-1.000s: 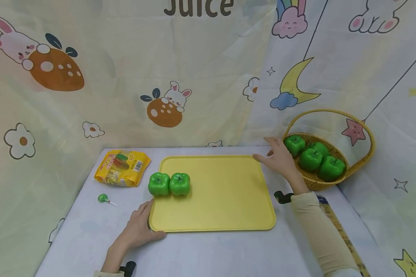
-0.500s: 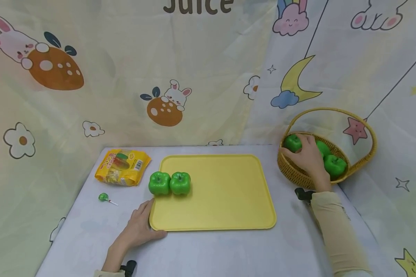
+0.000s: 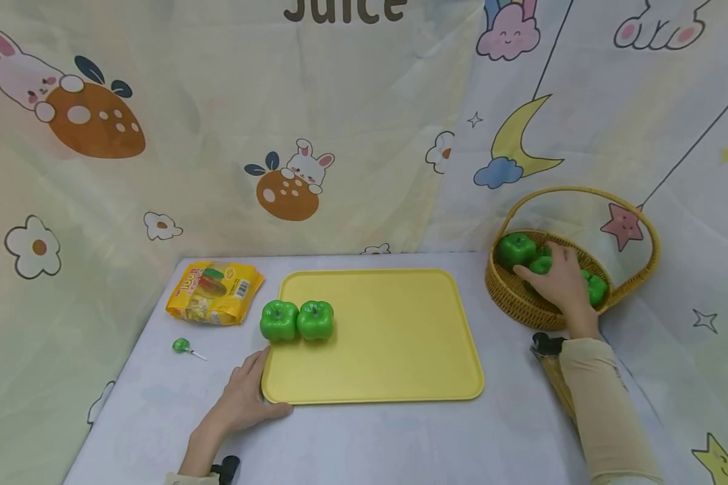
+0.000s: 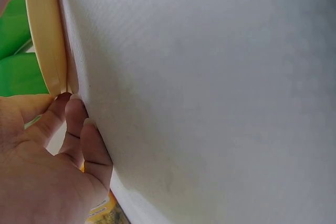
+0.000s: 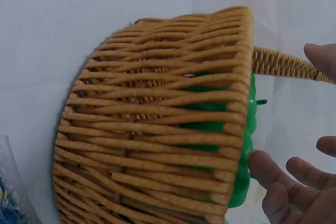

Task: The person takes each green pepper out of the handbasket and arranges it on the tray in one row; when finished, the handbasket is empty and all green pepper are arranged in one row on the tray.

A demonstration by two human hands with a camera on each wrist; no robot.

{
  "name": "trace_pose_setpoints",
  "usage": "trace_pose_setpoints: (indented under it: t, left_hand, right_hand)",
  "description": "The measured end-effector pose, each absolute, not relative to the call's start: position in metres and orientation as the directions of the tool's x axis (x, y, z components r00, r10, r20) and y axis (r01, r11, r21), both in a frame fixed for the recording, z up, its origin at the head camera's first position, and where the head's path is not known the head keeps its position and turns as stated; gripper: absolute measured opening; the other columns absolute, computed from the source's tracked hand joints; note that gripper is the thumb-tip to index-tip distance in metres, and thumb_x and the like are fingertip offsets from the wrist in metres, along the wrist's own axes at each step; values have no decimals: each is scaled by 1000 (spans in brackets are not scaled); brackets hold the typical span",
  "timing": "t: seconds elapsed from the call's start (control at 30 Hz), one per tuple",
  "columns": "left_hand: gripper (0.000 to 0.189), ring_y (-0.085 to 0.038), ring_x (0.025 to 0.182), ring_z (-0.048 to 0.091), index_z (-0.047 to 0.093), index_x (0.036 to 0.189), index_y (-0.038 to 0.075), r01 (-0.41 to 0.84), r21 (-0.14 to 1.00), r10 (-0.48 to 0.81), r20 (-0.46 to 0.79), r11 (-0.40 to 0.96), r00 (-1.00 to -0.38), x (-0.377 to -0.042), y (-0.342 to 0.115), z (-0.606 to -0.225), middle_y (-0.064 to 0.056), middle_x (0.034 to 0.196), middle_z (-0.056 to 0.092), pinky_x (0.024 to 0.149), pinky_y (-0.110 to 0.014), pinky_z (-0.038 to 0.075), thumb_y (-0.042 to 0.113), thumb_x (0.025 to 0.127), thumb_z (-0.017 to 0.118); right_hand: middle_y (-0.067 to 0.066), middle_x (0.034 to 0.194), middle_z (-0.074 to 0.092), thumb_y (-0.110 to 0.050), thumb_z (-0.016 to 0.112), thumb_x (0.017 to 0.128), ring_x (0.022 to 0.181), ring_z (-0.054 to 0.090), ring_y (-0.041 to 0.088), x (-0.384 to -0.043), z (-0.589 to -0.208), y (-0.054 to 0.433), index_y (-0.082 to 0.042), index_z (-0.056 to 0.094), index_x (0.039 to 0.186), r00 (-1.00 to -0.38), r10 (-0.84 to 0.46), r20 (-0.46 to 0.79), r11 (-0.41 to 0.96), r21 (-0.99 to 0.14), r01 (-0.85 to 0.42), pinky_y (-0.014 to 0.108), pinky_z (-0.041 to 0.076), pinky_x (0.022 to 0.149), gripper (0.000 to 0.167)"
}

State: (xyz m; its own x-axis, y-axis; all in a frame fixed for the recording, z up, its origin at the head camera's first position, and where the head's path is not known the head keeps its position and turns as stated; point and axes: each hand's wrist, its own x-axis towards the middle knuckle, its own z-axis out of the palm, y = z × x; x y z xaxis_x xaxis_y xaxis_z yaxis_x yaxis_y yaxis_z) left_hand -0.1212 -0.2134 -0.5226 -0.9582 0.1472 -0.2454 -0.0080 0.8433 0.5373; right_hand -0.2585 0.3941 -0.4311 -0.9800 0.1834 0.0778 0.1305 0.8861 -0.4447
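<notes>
Touching a green bell pepper (image 5: 242, 177) with a fingertip, the right hand (image 3: 561, 279) lies over the wicker basket (image 3: 509, 293) at the right of the frame. Its thumb and fingers are spread apart, not closed around anything. Several bell peppers sit in the basket, partly covered by the hand; one (image 3: 517, 250) shows whole at the basket's left end, and the woven handle (image 3: 582, 190) arches above them.

At the lower left of centre, the left hand (image 3: 236, 396) spans the near left corner of the yellow tray (image 3: 394, 337), thumb along the near edge and fingers at the left edge. Thumb and fingers stand apart; the left wrist view shows fingertips against the rim. Two more green bell peppers stand side by side at the tray's left, the left one (image 3: 279, 320) by the rim and the right one (image 3: 316, 320) just beside it.

A yellow candy bag (image 3: 215, 294) lies left of the tray, with a green-wrapped lollipop (image 3: 181, 345) below it, both on the white tabletop (image 3: 364, 444). A flat packet (image 3: 556, 384) shows partly from under the right sleeve (image 3: 607, 411). Behind hangs a printed cloth (image 3: 370, 87).
</notes>
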Motion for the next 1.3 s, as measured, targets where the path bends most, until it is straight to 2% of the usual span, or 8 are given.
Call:
trace_pose_setpoints:
  t: [0.27,0.83,1.1,1.3]
  left_hand:
    - [131,-41,134,41,16,162,11,-3,532,146,-239,847,-960,-120,-213,-523,-18,162,29,107,-63,43,67,64,84]
    - [132,-39,134,42,16,162,12,-9,533,142,-242,846,-960,-120,-212,-521,-17,162,30,107,-62,43,68,64,84]
    - [132,-40,135,41,16,162,13,-18,535,138,-251,844,-958,-121,-213,-523,-16,163,29,108,-62,43,70,63,83]
    - [131,-40,136,40,17,162,12,-22,547,141,-254,837,-957,-121,-214,-524,-17,162,30,108,-62,42,68,64,84]
  right_hand:
    - [42,154,15,-69,56,90,127,33,64,-259,-434,405,3,9,159,-980,194,50,881,-447,152,79,34,97,110]
    - [47,149,16,-65,59,90,129,30,63,-263,-447,421,11,12,155,-979,205,3,878,-442,183,76,33,102,111]
    - [48,152,12,-66,58,91,133,25,65,-263,-449,424,13,11,154,-977,210,-34,876,-437,204,77,32,103,112]
    - [48,149,14,-56,59,94,129,28,64,-263,-450,425,16,16,152,-978,208,-19,881,-430,196,76,35,100,102]
